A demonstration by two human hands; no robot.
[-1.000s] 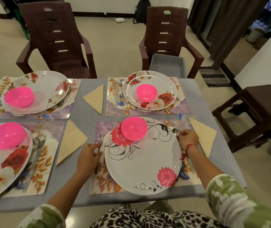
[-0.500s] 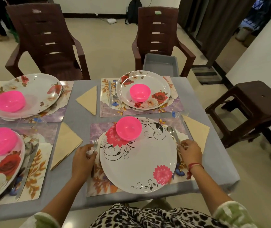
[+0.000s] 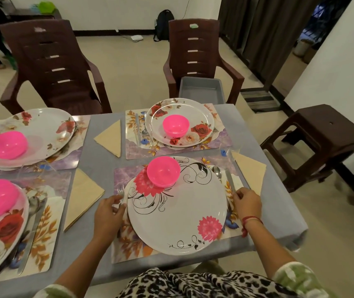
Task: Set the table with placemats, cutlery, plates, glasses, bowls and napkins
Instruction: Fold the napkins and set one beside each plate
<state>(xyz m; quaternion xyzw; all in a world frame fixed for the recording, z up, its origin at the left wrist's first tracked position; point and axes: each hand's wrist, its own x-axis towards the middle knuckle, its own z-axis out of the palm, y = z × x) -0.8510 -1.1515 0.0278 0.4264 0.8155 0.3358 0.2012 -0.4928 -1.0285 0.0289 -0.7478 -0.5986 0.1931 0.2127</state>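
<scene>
The near setting has a white plate with pink flowers on a floral placemat. A pink bowl stands on the plate's far edge. My left hand pinches the handle of a fork lying along the plate's left rim. My right hand holds the near end of a knife on the plate's right side, with a spoon lying just left of the knife. A beige napkin lies right of the mat.
Three other settings with plates and pink bowls fill the grey table. Another napkin lies left of my mat. Two brown chairs stand opposite, one holding a grey tray. A brown stool is at right.
My right hand has slid back toward me along the cutlery, from the spoon's bowl to the knife's near end. My left hand stays at the fork.
</scene>
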